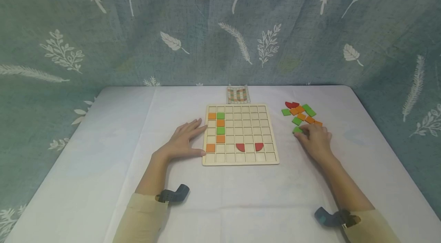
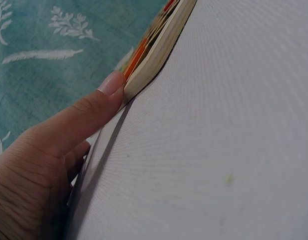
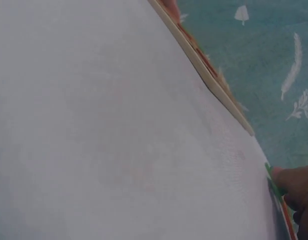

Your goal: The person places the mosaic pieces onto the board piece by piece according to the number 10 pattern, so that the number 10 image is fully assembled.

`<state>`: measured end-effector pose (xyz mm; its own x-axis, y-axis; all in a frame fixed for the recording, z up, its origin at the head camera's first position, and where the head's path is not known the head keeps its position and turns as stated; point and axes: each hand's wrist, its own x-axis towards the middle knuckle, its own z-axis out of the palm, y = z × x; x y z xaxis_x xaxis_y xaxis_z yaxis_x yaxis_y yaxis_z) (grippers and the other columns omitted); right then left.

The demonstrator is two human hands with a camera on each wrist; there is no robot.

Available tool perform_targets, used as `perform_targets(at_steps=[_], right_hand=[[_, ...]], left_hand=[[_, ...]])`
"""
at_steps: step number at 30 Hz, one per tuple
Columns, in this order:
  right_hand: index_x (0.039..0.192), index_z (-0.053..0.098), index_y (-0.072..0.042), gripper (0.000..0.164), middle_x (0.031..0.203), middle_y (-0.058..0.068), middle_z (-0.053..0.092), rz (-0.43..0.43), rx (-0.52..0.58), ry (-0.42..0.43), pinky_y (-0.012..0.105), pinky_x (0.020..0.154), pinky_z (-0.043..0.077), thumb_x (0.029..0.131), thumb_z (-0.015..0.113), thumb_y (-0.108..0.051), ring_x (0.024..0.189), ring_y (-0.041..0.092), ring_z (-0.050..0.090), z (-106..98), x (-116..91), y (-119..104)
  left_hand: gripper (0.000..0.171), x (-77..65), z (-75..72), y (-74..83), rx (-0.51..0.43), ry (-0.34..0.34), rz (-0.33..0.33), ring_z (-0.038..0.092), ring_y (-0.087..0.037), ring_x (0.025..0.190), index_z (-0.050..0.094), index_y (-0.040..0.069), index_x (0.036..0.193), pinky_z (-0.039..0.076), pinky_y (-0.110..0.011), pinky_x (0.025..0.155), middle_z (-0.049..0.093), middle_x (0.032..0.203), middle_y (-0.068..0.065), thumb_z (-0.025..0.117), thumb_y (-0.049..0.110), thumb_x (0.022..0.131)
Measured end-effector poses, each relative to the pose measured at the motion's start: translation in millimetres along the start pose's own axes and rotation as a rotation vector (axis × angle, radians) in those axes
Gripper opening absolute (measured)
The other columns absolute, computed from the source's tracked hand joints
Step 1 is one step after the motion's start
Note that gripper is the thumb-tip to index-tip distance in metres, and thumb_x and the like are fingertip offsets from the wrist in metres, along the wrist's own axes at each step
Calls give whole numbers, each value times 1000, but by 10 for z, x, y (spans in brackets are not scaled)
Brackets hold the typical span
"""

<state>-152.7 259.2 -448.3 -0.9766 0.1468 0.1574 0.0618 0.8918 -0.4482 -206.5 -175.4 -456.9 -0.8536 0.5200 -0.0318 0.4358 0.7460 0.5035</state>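
Note:
A square wooden grid board (image 1: pixel 241 161) lies on the table. On its left part sit several orange tiles (image 1: pixel 210 148) and two green tiles (image 1: pixel 220 130). Two red quarter-round tiles (image 1: pixel 240 147) lie low on the grid. My left hand (image 1: pixel 180 141) is spread at the board's left side, fingertips and thumb (image 2: pixel 111 85) touching its edge. Right of the board, my right hand (image 1: pixel 315 141) pinches a green tile (image 1: pixel 297 130) between thumb and fingers, low at the table surface. In the right wrist view, that green tile (image 3: pixel 271 175) shows edge-on beside the fingertip.
Loose orange tiles (image 1: pixel 301 117), green tiles (image 1: pixel 309 110) and red tiles (image 1: pixel 292 105) lie scattered just beyond the right hand. A small card with a coloured grid pattern (image 1: pixel 237 94) lies behind the board. Patterned cloth (image 1: pixel 206 44) hangs behind the white-covered table (image 1: pixel 248 197).

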Motion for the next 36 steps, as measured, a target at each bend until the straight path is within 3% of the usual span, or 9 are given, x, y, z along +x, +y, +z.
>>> perform_targets(at_steps=[10, 22, 36], right_hand=[[117, 59, 2, 40, 115, 23, 56, -55, 66, -27, 55, 91, 25, 88, 67, -24, 113, 38, 44, 23, -37, -125], [111, 63, -1, 35, 97, 16, 60, -129, 130, -27, 50, 85, 27, 85, 70, -24, 100, 33, 45, 78, -52, -345], [108, 64, -3, 37, 94, 9, 58, -226, 166, -32, 43, 82, 26, 81, 75, -26, 95, 26, 46, 160, -72, -610]], left_hand=[[95, 0, -13, 28, 0, -6, -12, 11, -26, 146, 35, 27, 147, 9, -51, 116, 17, 159, -1, 72, 62, 67], [94, 5, -15, -1, -6, -15, -2, 10, -26, 146, 34, 26, 148, 8, -50, 117, 16, 159, -1, 72, 61, 69], [95, 6, -8, -4, -5, -9, -3, 10, -26, 146, 34, 27, 147, 8, -51, 116, 16, 159, -1, 72, 62, 68]])
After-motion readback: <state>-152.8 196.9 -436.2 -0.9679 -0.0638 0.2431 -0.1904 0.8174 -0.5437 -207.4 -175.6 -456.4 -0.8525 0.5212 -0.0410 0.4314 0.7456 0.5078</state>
